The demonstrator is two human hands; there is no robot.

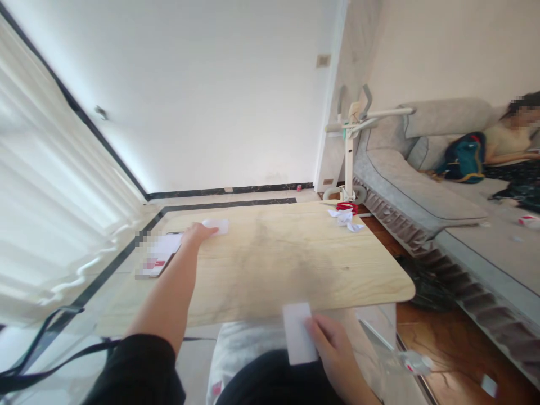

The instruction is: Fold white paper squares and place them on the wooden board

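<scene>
My left hand reaches to the far left part of the wooden table. Its thumb lies over the edge of a small white piece of paper, pinching it at the tabletop; the other fingers are mostly hidden. Close to my body, my right hand grips a white rectangular piece of paper by its right side, in front of the table's near edge. Beside my left forearm lies a clipboard with sheets, partly blurred out.
Crumpled or folded white paper and red-handled scissors lie at the table's far right corner. A clear plastic bottle is low on the right. Beyond stands a grey sofa with a seated person and a blue backpack.
</scene>
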